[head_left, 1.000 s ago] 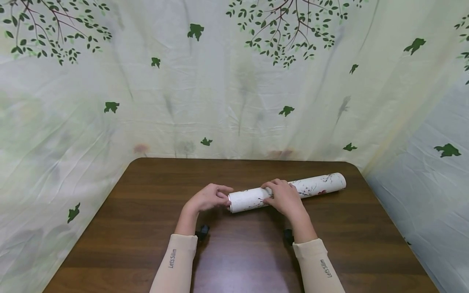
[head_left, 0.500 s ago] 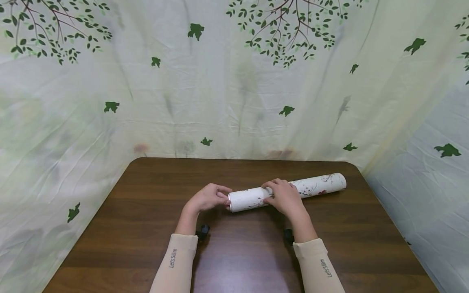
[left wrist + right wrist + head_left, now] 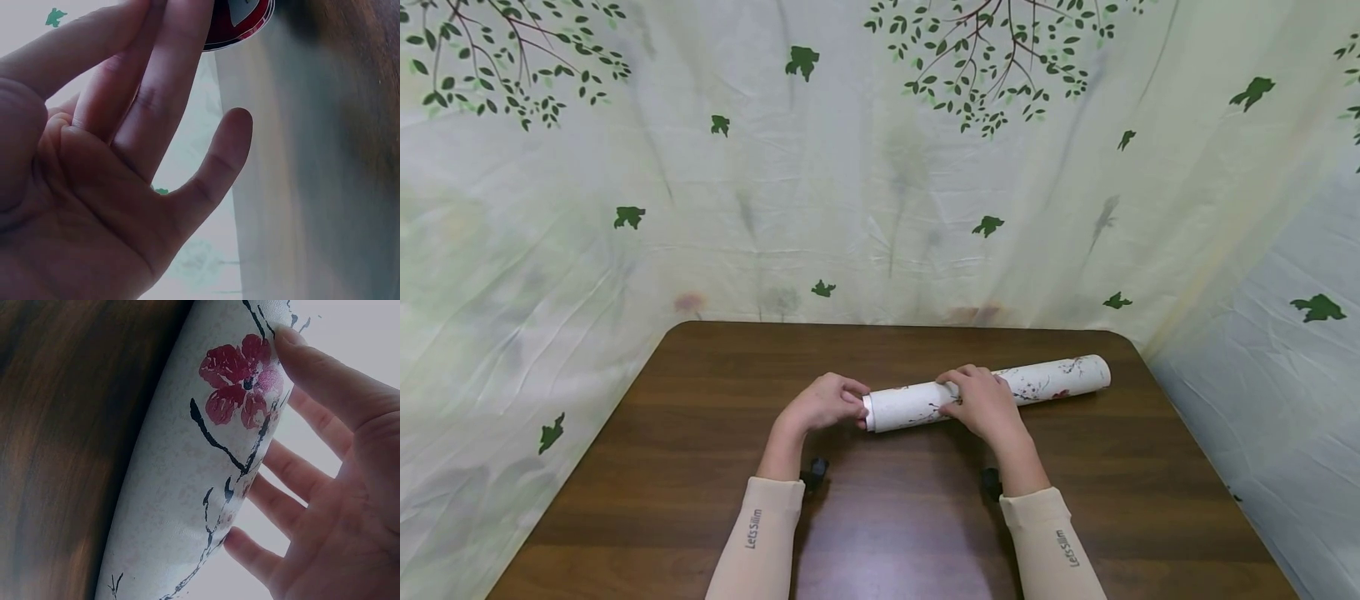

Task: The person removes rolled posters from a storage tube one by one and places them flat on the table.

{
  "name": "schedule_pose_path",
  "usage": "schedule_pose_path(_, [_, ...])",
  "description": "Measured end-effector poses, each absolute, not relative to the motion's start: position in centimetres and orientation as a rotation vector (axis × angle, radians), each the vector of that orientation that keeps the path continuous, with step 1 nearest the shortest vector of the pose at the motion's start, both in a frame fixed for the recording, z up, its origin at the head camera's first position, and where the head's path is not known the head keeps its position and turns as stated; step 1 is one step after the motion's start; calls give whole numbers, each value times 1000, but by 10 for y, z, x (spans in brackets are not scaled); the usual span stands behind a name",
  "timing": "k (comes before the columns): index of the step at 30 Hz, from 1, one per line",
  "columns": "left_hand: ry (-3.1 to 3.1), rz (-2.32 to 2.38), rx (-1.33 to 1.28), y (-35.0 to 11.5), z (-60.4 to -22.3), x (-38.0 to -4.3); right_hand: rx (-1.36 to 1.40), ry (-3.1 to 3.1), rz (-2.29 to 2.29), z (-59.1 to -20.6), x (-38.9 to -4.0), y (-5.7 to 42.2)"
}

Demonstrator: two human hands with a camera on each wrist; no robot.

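A long white tube (image 3: 1052, 379), printed with dark branches and red blossoms, lies slanted on the wooden table. My right hand (image 3: 983, 402) holds it from above, left of its middle. In the right wrist view, thumb and fingers press on the printed surface (image 3: 165, 469) beside a red flower. My left hand (image 3: 822, 402) pinches the tube's left end, where a narrow white end piece shows. The left wrist view has the little finger stretched away and a round red end face (image 3: 224, 28) with a shiny rim; the fingertips' contact is hidden there.
The brown table (image 3: 760, 354) has rounded far corners. Behind and beside it hangs a pale curtain (image 3: 880, 208) with leaf prints. Dark wrist cameras (image 3: 815, 475) are worn at both wrists, below beige sleeves (image 3: 763, 533).
My left hand has shifted slightly left, and more of the white end piece shows at the tube's left end. My right hand has stayed nearly still on the tube.
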State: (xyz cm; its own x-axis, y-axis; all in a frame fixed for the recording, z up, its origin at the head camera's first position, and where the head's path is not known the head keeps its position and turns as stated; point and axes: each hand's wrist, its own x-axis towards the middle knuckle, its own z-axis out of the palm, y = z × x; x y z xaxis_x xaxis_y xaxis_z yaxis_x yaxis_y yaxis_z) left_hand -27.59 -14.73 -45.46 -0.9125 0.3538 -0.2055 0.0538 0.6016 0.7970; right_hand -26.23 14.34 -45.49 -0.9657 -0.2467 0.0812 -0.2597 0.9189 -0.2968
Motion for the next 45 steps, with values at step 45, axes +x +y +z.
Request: schedule_pose_path(45, [2529, 1184, 272, -167, -450, -273, 339, -3076, 518, -453, -264, 155])
